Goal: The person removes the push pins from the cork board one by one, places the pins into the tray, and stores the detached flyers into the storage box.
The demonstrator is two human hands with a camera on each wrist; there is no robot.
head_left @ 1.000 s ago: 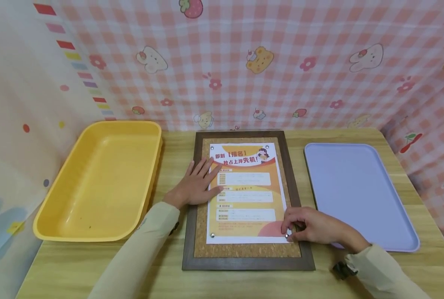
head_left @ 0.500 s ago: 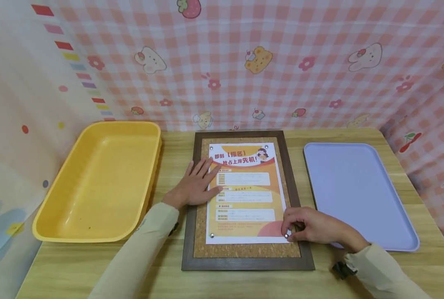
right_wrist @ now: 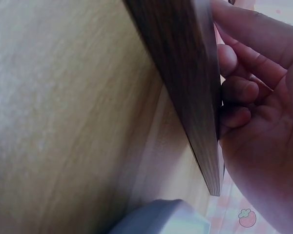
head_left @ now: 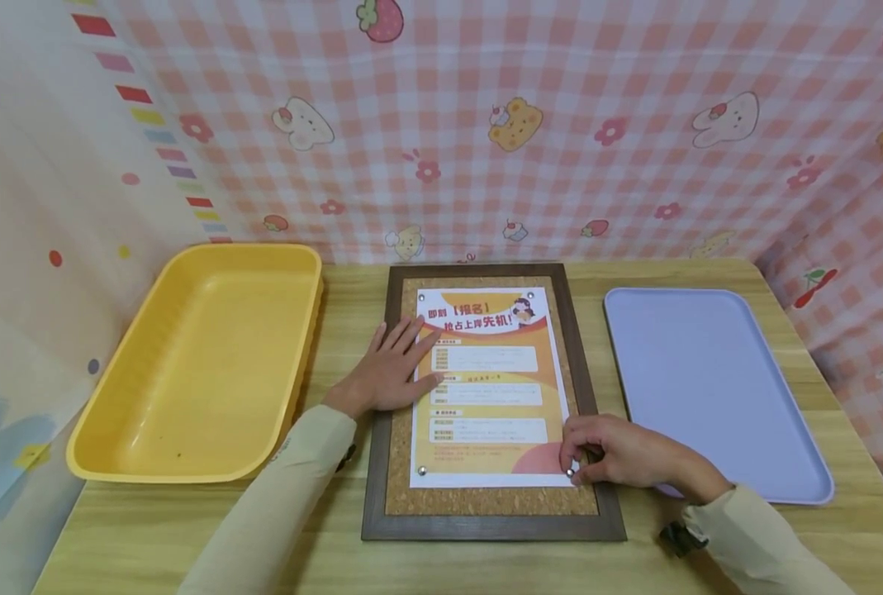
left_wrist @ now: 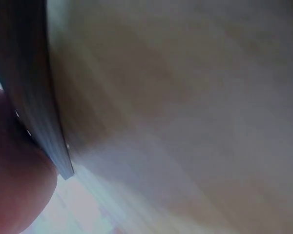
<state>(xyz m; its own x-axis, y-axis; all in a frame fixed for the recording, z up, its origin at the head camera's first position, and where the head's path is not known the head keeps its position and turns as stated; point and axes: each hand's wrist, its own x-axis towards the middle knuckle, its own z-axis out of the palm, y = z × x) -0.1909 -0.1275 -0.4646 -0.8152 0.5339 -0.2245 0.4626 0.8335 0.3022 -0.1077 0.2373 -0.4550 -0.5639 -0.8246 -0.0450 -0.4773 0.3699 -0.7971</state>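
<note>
Your left hand [head_left: 385, 376] lies over the left edge of the poster [head_left: 489, 398], its fingers spread apart; your right hand [head_left: 615, 450] has thumb and forefinger clamped on the silver pin [head_left: 571, 473] at the poster's lower right corner; three other pins [head_left: 422, 471] sit at the remaining corners; the poster rests on the dark-framed cork board [head_left: 486, 500], on the table [head_left: 352, 570] between the yellow tub [head_left: 188, 364] and lavender tray [head_left: 716, 388]
</note>
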